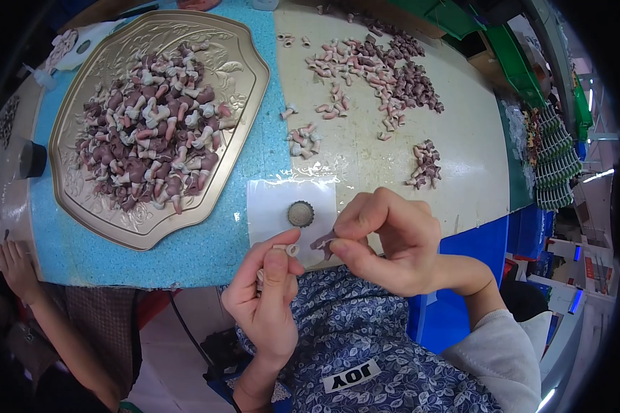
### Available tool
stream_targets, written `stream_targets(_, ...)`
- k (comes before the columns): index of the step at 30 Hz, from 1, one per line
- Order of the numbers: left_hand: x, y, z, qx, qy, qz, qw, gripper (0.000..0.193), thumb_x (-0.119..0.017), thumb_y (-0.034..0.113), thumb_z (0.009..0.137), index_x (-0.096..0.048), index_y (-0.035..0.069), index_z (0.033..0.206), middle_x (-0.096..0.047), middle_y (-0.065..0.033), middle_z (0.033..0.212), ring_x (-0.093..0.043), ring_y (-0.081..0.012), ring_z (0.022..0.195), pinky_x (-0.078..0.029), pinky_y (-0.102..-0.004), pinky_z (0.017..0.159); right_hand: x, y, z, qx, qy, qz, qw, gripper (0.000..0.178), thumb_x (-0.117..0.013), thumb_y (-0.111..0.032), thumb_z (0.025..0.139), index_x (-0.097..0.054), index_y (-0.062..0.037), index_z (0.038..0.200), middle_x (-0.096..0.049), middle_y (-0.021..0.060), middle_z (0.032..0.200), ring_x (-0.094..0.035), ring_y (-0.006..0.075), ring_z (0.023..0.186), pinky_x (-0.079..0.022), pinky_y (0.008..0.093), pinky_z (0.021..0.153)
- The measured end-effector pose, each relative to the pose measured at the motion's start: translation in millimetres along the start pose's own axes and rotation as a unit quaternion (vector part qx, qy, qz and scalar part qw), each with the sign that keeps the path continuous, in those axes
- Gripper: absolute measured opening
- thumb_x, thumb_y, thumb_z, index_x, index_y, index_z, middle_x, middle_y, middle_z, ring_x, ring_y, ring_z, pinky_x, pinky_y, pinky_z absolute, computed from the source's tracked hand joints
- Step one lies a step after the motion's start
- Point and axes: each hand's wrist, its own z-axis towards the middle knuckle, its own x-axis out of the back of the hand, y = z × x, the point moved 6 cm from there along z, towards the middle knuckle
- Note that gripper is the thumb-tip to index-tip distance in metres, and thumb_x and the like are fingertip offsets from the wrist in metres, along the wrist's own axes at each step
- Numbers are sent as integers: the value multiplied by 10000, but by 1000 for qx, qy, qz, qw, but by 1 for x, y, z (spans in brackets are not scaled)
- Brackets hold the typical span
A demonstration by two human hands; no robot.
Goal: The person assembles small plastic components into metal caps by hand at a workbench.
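Note:
Near the front edge of the table, my left hand [265, 292] pinches a small cream-white moulded piece [291, 249] with a hollow end between thumb and fingers. Close by on the right, the thumb and forefinger of my right hand [393, 241] grip a small dark mauve moulded piece [322, 243]. The two pieces are a short gap apart. Just beyond them, a round crimped metal cap [300, 214] holding something greyish lies on a white sheet [263, 206].
A gold embossed tray [69, 165] heaped with mauve, pink and white pieces stands at left. Loose pink and mauve pieces [372, 69] spread over the far right, with smaller clusters [426, 164] nearer. Another person's hand [17, 268] rests at the left edge beside a dark cup [32, 160].

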Motion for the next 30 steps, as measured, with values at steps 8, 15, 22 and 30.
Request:
stream_targets(8,-10,2,-8,-33,7,47,998,251,-505,142,963,-641,-44,1063,-568,-14,692,-361,0,502,-235,-166,451,-9,-16,-3,90,-29,-93,991,209,-694,75,750,-499,17,799,-632,157,777,-572,100,559,-408,200,423)
stream_targets(15,-16,11,-12,-173,3,250,952,217,-504,97,938,-647,-40,1026,-541,-46,683,-492,-68,548,-343,-211,464,-5,-12,-10,88,21,-95,991,143,-657,71,736,-524,21,751,-602,114,744,-583,147,541,-442,263,439)
stream_targets(22,-30,29,-2,-234,-142,404,873,157,-457,19,904,-591,-28,838,-511,-94,629,-533,-202,495,-400,-303,464,2,-12,-12,59,8,-50,997,143,-655,67,748,-521,18,752,-602,112,742,-562,138,516,-412,240,422)
stream_targets(30,-33,22,-2,-215,-188,367,885,200,-468,77,892,-486,1,708,-451,-108,564,-494,-273,449,-372,-349,447,7,-7,-19,30,-30,-44,998,194,-694,5,794,-504,16,831,-619,124,772,-514,79,516,-399,216,430)
